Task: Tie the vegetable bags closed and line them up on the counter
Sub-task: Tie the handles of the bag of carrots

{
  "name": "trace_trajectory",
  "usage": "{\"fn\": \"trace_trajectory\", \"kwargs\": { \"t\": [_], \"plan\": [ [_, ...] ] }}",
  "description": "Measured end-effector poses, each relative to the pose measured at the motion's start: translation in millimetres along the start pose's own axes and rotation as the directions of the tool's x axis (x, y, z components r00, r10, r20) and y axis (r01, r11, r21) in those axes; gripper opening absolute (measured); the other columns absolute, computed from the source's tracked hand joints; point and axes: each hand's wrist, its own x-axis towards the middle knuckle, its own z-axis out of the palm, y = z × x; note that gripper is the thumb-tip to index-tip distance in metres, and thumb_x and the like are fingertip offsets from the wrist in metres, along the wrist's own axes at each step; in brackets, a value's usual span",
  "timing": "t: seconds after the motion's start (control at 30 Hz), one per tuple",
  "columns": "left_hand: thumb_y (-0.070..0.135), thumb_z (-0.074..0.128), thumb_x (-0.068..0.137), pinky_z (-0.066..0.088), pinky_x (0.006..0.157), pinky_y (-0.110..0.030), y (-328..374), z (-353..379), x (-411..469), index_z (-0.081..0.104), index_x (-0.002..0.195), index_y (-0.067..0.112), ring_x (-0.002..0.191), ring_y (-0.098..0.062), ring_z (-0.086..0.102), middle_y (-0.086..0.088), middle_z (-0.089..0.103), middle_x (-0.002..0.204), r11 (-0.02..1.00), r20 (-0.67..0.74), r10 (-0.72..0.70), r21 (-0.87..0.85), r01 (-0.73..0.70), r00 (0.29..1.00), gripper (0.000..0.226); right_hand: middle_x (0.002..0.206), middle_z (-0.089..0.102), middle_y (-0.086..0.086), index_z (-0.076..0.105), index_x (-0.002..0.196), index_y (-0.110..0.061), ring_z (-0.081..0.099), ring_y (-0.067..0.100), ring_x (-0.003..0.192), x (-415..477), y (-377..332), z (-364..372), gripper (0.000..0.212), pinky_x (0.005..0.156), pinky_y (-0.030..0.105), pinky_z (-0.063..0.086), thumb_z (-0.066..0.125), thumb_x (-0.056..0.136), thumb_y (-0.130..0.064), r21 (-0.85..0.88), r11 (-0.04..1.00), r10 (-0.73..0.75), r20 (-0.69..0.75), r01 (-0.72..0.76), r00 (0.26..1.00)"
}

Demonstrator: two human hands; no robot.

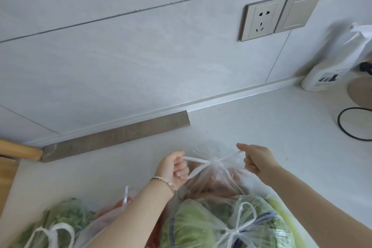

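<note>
Two hands work at one clear plastic bag (213, 177) in the lower middle of the frame, which stands on the white tabletop (261, 127). The left hand (175, 169) has its grip curled tight round one twisted handle strand. The right hand (257, 160) holds the other strand in a closed, fisted grip. The two strands meet at a single knot (215, 162) between the hands and are drawn out to either side. The contents look brownish-orange but are too blurred to name. One beaded bracelet (165, 183) sits on the left wrist.

Three more bags lie along the bottom edge, making four in all:
- The tied green bag (201, 225) at lower right touches the one in hand, and its handles are knotted.
- The red bag (112, 215) lies partly under the left forearm.
- The leafy bag (60, 215) at lower left has its white handle loops standing up; I cannot tell whether it is knotted.

On the tiled wall at upper right are one socket (263, 19) and one blank plate (300, 10), side by side. One white spray bottle (330, 66) stands at the right edge, with one black cable (350, 127) looped below it. One grey strip (116, 137) lies along the foot of the wall.
</note>
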Motion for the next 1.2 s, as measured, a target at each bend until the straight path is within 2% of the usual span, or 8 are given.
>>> {"fn": "trace_trajectory", "kwargs": {
  "t": [0.17, 0.5, 0.6, 0.67, 0.77, 0.93, 1.13, 1.2],
  "plan": [
    [0.008, 0.036, 0.089, 0.051, 0.044, -0.019, 22, 21, -42, 0.061, 0.071, 0.005, 0.047, -0.015, 0.063, -0.005, 0.067, 0.056, 0.953, 0.197, 0.117, -0.300, -0.053, 0.973, 0.031, 0.047, 0.047, 0.000, 0.059, 0.060, -0.009, 0.041, 0.011, 0.038, -59, -28, 9, 0.034, 0.036, 0.020, 0.040, 0.043, 0.090, -0.009, 0.129, 0.983, -0.169, 0.328, 0.133, 0.929],
    [-0.013, 0.057, 0.079, 0.058, 0.066, -0.023, -19, 30, -67, 0.056, 0.120, 0.032, 0.065, 0.000, 0.064, 0.009, 0.062, 0.082, 0.635, 0.438, 0.283, 0.582, -0.508, 0.854, 0.061, 0.098, 0.075, 0.008, 0.072, 0.101, -0.014, 0.071, 0.019, 0.087, -108, -8, 33, 0.024, 0.081, 0.027, 0.056, 0.063, 0.082, -0.002, -0.251, 0.913, -0.114, 0.597, 0.320, 0.794],
    [-0.012, 0.058, 0.076, 0.051, 0.070, -0.020, -21, 29, -64, 0.044, 0.132, 0.022, 0.069, -0.005, 0.054, 0.009, 0.051, 0.074, 0.495, 0.487, 0.304, 0.653, -0.573, 0.819, 0.067, 0.075, 0.071, -0.004, 0.071, 0.089, -0.013, 0.065, 0.001, 0.062, -114, -1, 33, 0.011, 0.062, 0.012, 0.051, 0.066, 0.081, -0.006, -0.280, 0.917, -0.080, 0.568, 0.284, 0.819],
    [-0.008, 0.062, 0.075, 0.051, 0.079, -0.033, -27, 31, -64, 0.050, 0.127, 0.020, 0.077, -0.014, 0.052, 0.004, 0.048, 0.074, 0.451, 0.476, 0.356, 0.666, -0.594, 0.804, 0.060, 0.056, 0.064, -0.011, 0.067, 0.077, -0.014, 0.055, -0.003, 0.046, -117, 1, 32, 0.006, 0.050, 0.009, 0.044, 0.068, 0.079, -0.008, -0.322, 0.903, -0.077, 0.528, 0.283, 0.846],
    [0.006, 0.070, 0.073, 0.048, 0.062, -0.008, -33, 29, -60, 0.064, 0.091, 0.033, 0.058, 0.005, 0.052, 0.012, 0.051, 0.063, 0.334, 0.415, 0.492, 0.722, -0.606, 0.765, 0.033, 0.050, 0.049, -0.008, 0.052, 0.056, -0.019, 0.042, 0.006, 0.044, -109, 5, 26, 0.027, 0.046, 0.013, 0.037, 0.071, 0.074, -0.010, -0.402, 0.860, -0.168, 0.358, 0.314, 0.918],
    [-0.001, 0.070, 0.071, 0.039, 0.042, -0.007, -26, 0, -51, 0.068, 0.060, 0.018, 0.041, -0.005, 0.049, 0.010, 0.054, 0.035, 0.648, 0.069, 0.529, 0.611, -0.455, 0.846, 0.022, 0.038, 0.034, -0.006, 0.040, 0.054, -0.015, 0.027, 0.013, 0.047, -85, 19, 2, 0.035, 0.050, 0.024, 0.028, 0.057, 0.085, -0.011, 0.089, 0.989, 0.105, 0.167, -0.121, 0.980],
    [0.046, 0.066, 0.069, 0.036, 0.043, -0.011, -10, 12, -64, 0.058, 0.046, 0.014, 0.030, -0.001, 0.035, 0.010, 0.040, 0.027, 0.435, 0.369, 0.331, 0.758, -0.487, 0.869, 0.040, 0.037, 0.036, -0.002, 0.049, 0.049, -0.012, 0.043, 0.013, 0.035, -65, 15, 15, 0.038, 0.046, 0.026, 0.048, 0.055, 0.085, -0.005, 0.406, 0.899, 0.056, 0.269, -0.166, 0.962],
    [0.035, 0.065, 0.073, 0.036, 0.047, -0.018, -3, 21, -65, 0.048, 0.040, 0.014, 0.031, -0.001, 0.036, 0.010, 0.034, 0.029, 0.474, 0.405, 0.401, 0.676, -0.565, 0.821, 0.043, 0.040, 0.030, -0.005, 0.049, 0.050, -0.015, 0.029, 0.009, 0.032, -60, 4, 18, 0.037, 0.034, 0.018, 0.035, 0.060, 0.084, -0.008, 0.220, 0.958, 0.101, 0.348, -0.186, 0.932]
  ]
}}
